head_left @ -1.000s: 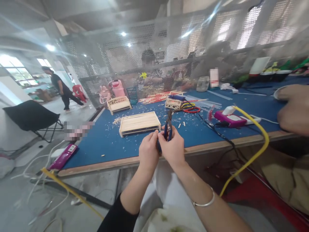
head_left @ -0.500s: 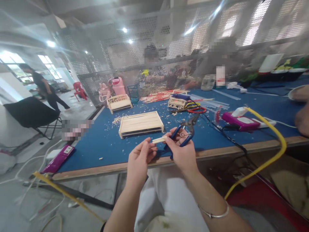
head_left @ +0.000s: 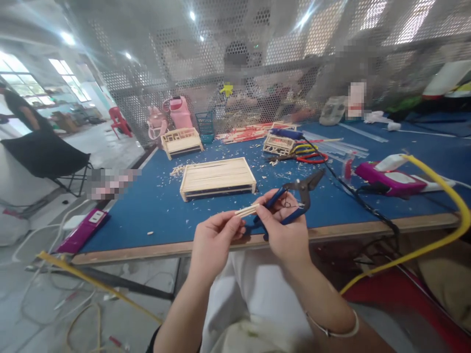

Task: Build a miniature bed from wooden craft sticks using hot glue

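Observation:
A few short pale wooden sticks [head_left: 247,211] lie side by side between my two hands, just above the table's front edge. My left hand [head_left: 213,240] is closed, pinching their left end between thumb and fingers. My right hand [head_left: 287,238] pinches their right end with the thumb and also grips blue-handled snips [head_left: 304,192], whose dark jaws point up and right, apart from the sticks. Beyond my hands stands a low miniature wooden platform [head_left: 218,176] on short legs. Behind it is a small wooden bench-like piece [head_left: 183,141] with a patterned back.
The blue table [head_left: 165,215] is strewn with wood scraps. At the back lie red-tipped sticks [head_left: 253,131], another small wooden piece [head_left: 278,144] and red-and-yellow-handled pliers [head_left: 312,158]. A purple power strip [head_left: 390,179] with a yellow cable [head_left: 447,196] is at right, another power strip [head_left: 84,230] at left.
My left hand has closed on the left end of the sticks, where its fingers were looser before. The view has shifted slightly. At far left, a walking person has moved toward the picture's edge.

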Demonstrator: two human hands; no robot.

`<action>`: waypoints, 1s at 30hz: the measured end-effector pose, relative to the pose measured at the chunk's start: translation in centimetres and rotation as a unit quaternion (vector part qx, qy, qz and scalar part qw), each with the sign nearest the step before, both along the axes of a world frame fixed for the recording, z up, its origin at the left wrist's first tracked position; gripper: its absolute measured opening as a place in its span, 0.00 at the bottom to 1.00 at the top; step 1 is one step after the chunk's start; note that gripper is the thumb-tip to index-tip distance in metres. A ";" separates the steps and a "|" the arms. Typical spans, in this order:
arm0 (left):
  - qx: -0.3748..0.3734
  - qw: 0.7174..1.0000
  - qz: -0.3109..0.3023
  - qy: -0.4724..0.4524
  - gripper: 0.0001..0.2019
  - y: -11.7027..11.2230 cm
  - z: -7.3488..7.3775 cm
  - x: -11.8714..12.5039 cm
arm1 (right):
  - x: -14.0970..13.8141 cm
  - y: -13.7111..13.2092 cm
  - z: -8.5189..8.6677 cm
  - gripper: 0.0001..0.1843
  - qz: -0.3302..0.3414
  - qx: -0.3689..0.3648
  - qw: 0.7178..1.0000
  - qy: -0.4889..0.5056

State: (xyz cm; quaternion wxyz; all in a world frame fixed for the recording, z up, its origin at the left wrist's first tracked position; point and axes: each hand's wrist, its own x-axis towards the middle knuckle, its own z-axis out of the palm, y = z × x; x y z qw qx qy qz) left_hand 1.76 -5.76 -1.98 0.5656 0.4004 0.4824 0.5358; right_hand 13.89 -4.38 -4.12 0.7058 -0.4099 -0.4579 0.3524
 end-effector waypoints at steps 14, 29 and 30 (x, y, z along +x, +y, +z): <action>-0.052 0.924 -0.350 0.145 0.16 7.7 5.2 -0.1 | 4.7 6.7 7.1 0.06 0.223 0.097 0.904 -0.352; 0.003 0.913 -0.278 0.299 0.16 11.6 2.6 -2.8 | 4.4 12.1 3.2 0.09 0.073 -0.033 0.951 -0.300; -0.001 0.920 -0.271 0.282 0.16 11.9 2.6 -2.7 | 4.3 12.1 3.3 0.08 0.073 -0.036 0.949 -0.305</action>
